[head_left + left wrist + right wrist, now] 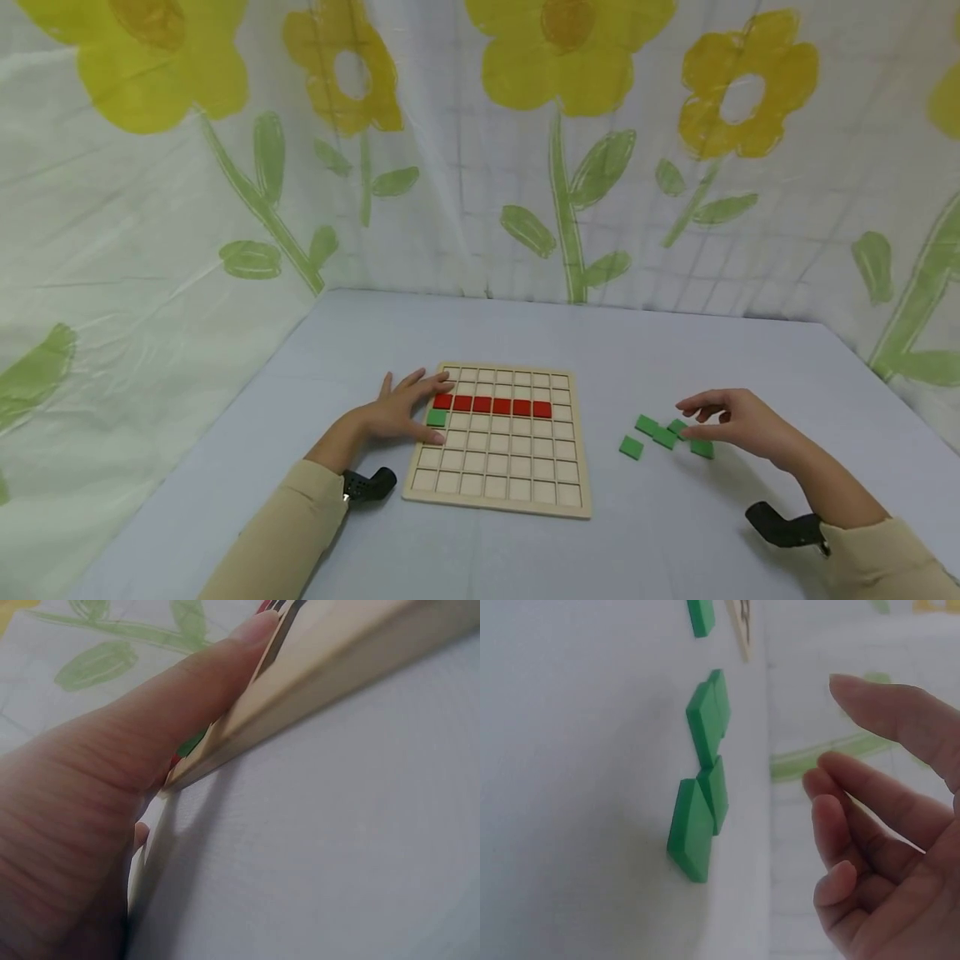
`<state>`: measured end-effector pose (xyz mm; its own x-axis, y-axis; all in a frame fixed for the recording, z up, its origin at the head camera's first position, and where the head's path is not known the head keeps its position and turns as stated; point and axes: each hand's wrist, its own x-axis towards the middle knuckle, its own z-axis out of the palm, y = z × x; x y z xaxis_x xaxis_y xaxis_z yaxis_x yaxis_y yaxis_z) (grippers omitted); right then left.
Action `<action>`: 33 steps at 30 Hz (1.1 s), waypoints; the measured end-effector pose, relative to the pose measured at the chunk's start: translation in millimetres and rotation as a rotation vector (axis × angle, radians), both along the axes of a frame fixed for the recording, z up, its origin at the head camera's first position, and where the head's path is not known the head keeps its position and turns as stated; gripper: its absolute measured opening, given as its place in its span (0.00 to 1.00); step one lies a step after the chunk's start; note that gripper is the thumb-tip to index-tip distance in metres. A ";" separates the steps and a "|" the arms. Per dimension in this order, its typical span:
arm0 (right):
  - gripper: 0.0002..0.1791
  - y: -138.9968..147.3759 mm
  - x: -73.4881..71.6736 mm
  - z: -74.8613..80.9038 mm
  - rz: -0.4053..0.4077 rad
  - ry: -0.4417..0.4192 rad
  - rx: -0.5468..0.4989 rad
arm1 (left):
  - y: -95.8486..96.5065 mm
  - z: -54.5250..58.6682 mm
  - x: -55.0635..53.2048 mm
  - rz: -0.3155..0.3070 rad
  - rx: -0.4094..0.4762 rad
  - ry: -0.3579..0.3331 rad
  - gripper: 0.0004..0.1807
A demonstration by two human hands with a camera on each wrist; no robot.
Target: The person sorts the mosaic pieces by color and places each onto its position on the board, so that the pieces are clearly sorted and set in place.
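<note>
Beige sleeves [277,533] are worn; gridded board [498,465] touched by outspread left hand [392,413], green tiles [631,448] overhung by relaxed, unladen right hand [744,423].

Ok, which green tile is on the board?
The green tile at the board's left edge, directly below the leftmost red tile; the other green tiles lie off the board, to its right.

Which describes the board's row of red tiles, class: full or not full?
Not full: in the head view, six red tiles lie side by side, but the row's rightmost square is bare.
</note>
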<state>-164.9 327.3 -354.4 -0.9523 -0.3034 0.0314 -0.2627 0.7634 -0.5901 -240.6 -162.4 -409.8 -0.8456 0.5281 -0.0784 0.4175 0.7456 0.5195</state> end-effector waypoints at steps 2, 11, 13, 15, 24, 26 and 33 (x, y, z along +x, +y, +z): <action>0.24 2.6 0.2 -1.4 -0.009 0.002 -0.010 | -0.6 -0.1 -0.4 -0.004 0.001 0.000 0.47; 0.24 16.8 -0.5 -11.3 -0.061 -0.016 -0.059 | 0.9 3.0 -0.1 0.000 0.006 -0.002 0.47; 0.24 18.4 -0.7 -14.6 -0.065 -0.027 -0.070 | 1.2 3.8 0.2 -0.001 0.010 -0.004 0.47; 0.24 19.5 -0.5 -17.8 -0.068 -0.030 -0.077 | 1.1 3.7 0.3 -0.004 0.009 -0.003 0.47; 0.23 26.5 -0.3 -31.4 -0.067 -0.050 -0.109 | 0.8 -0.1 0.6 -0.009 0.006 0.000 0.46; 0.22 28.7 -1.3 -30.7 -0.053 -0.037 -0.118 | 0.0 -0.2 -0.3 -0.003 0.008 0.005 0.47; 0.23 36.3 0.9 -37.1 -0.026 -0.066 -0.185 | -0.6 -0.5 -1.2 -0.001 0.001 -0.002 0.47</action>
